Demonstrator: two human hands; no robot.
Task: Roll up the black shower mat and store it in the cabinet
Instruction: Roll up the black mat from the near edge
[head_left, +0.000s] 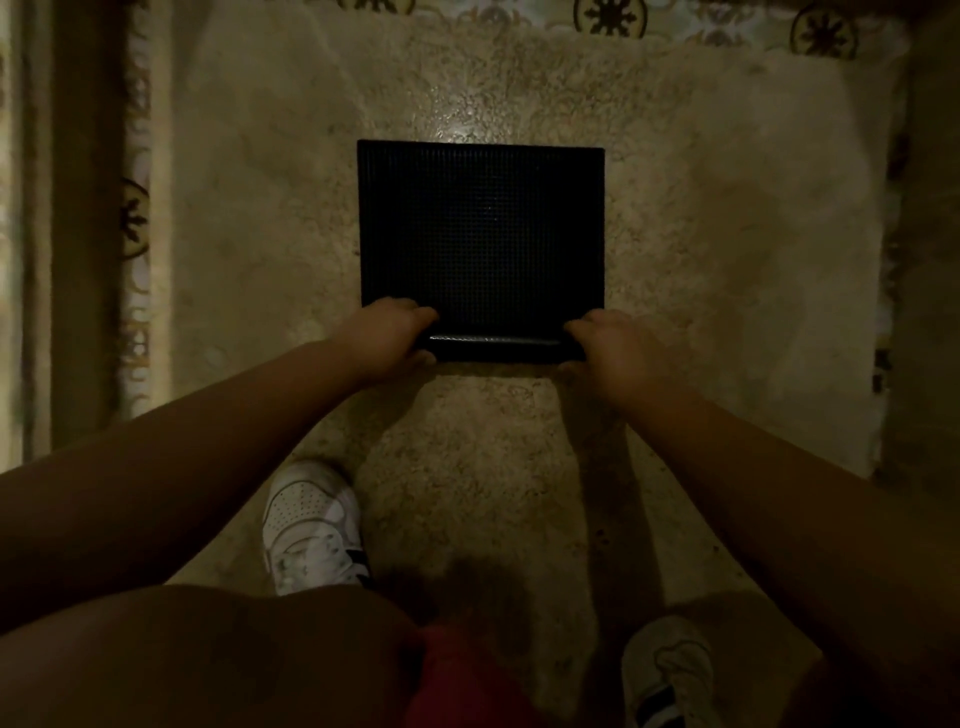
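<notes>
The black shower mat (480, 223) lies on a shaggy beige rug, its surface finely gridded. Its near edge is curled into a low roll (498, 347) that catches a strip of light. My left hand (392, 335) is shut on the left end of that roll, fingers over the top and thumb underneath. My right hand (608, 345) is shut on the right end in the same way. The far part of the mat lies flat. No cabinet is in view.
The beige rug (701, 260) covers most of the floor. Patterned tiles (613, 15) show along the far edge and in a strip on the left (134, 218). My two white sneakers (311, 525) (670, 670) stand on the rug below the mat. The scene is dim.
</notes>
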